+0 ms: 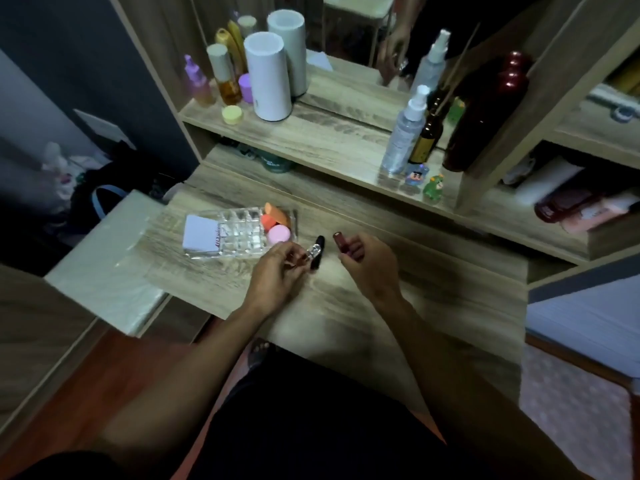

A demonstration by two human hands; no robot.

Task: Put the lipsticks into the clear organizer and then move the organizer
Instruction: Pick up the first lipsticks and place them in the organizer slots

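The clear organizer (242, 233) is a transparent plastic tray with a grid of small square cells, lying on the wooden desk (433, 282) left of centre, just beyond the left hand; its right end holds makeup sponges (275, 221), two orange and one round pink, and a white card (202, 233) lies across its left end; the grid cells between them look unfilled, though the blur makes this hard to confirm. The left hand (277, 275) is curled, its fingers closed on a black lipstick (318, 252) with a shiny clear or silver piece at the fingertips; the tube points away from the person and sits just right of the organizer's near right corner, and whether it rests on the desk I cannot tell. The right hand (367, 261) is closed around a dark red lipstick (341, 242), the tube's far end sticking out above the fingers and tilted to the left; the two lipsticks are near each other but apart; the hands likewise do not touch. On the shelf (311, 133) beyond the desk stand white cylinders (268, 76) at the left and clear spray bottles (407, 129) at the right.
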